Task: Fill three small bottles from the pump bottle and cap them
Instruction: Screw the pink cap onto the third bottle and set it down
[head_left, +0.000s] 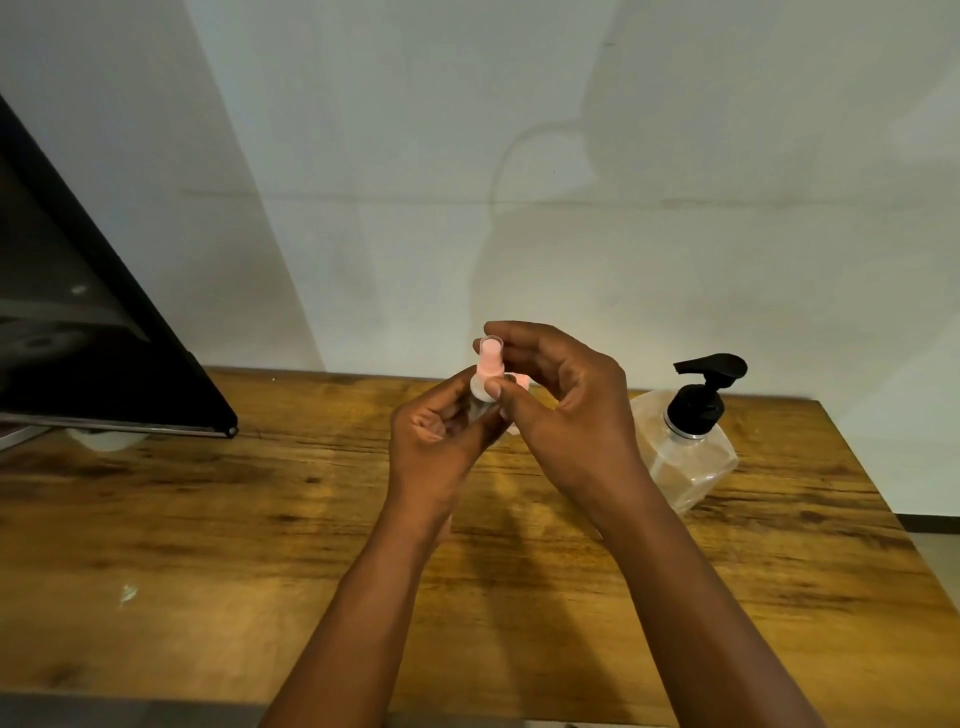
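The small bottle (480, 402) is being held upright above the middle of the wooden table (260, 519), raised clear of its surface and close in front of the person. Its clear body is mostly hidden inside the left hand (436, 441), whose fingers are curling round it and clamping it steady. The pink spray top (489, 361), with what looks like a clear overcap on it, is sitting at the bottle's neck, and the right hand (561, 400) is arching over it, its fingertips (498, 332) pinching the top from above. Whether the top is being twisted on or off cannot be told here, and the liquid level is hidden by the fingers. A further pink piece (521, 382) is showing just behind the hands, too covered to identify; no other small bottle can be made out. The pump bottle (685, 452), clear with a black pump head, is standing on the table just right of the right forearm, untouched. The step in hand appears to be work on the cap of one small bottle. If it is coming off, the next move calls for setting the top down and bringing the open neck under the pump spout; if it is going on, for seating it fully and standing the bottle down.
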